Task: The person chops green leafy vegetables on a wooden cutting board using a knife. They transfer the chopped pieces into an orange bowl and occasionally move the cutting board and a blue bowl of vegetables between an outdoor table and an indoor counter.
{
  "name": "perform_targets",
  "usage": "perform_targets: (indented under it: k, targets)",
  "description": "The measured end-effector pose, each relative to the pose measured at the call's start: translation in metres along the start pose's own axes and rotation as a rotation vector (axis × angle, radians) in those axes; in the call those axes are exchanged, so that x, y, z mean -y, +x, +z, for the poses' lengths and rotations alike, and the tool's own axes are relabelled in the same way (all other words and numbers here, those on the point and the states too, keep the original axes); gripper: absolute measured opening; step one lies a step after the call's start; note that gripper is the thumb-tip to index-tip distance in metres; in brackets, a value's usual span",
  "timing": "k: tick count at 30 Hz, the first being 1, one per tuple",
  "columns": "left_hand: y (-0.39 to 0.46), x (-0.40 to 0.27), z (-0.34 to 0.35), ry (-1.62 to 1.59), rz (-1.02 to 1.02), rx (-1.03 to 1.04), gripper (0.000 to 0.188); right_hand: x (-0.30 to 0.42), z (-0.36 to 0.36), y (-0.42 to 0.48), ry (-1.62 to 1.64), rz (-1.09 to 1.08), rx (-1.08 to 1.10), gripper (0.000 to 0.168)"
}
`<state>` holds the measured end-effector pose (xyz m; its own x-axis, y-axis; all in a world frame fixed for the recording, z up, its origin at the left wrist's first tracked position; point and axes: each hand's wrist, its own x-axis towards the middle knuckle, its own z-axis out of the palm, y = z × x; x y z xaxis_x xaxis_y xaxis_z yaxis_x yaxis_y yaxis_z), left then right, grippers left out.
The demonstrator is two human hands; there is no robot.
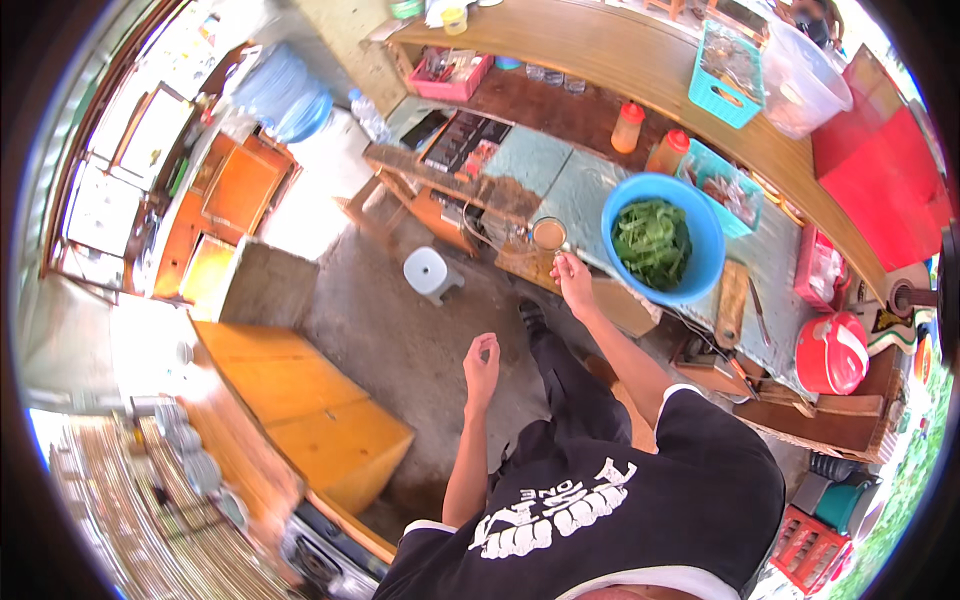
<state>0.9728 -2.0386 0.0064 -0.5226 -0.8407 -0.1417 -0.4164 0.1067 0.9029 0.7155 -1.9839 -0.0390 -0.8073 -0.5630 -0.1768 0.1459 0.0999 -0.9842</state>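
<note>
My right hand point(576, 283) pinches the handle of a small clear mug of brown drink point(549, 234), held at the edge of the tiled counter point(581, 191). A blue plastic basin point(709, 264) with cut green leaves point(652, 244) stands on the counter just right of the mug. My left hand point(481, 367) hangs in the air over the concrete floor, its fingers loosely curled and nothing visible in it. A gap shows between its thumb and fingers.
A white plastic stool point(426, 271) stands on the floor. Right of the basin lie a wooden board point(731, 304) and a knife point(759, 311). Orange sauce bottles point(628, 129) and a turquoise basket point(724, 187) line the counter's back. An orange wooden cabinet point(315, 405) is at left.
</note>
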Motion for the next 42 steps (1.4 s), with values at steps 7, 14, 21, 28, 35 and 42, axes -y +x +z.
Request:
perform_targets:
  k: [7,14,21,28,35,42]
  targets:
    - [0.170,-0.039,0.020,0.105,0.037,0.088,0.022,-0.036,0.063,0.161,-0.072,-0.110,-0.113,0.025]
    - [0.268,-0.057,0.040,0.132,0.011,0.149,0.020,-0.049,0.088,0.222,-0.117,-0.075,-0.147,0.027]
    - [0.292,-0.042,0.039,0.182,0.027,0.265,0.021,-0.023,0.100,0.226,-0.149,0.007,-0.120,0.024]
    - [0.274,-0.032,0.037,0.124,0.154,0.411,0.024,-0.005,0.093,0.169,-0.160,0.044,-0.296,0.049]
    - [0.178,-0.053,0.041,-0.009,0.164,0.725,0.027,-0.001,0.033,-0.045,-0.030,0.107,-0.457,0.037]
    - [0.072,-0.031,0.070,0.053,0.220,1.126,0.026,-0.007,-0.025,-0.250,0.105,0.364,-0.914,0.036]
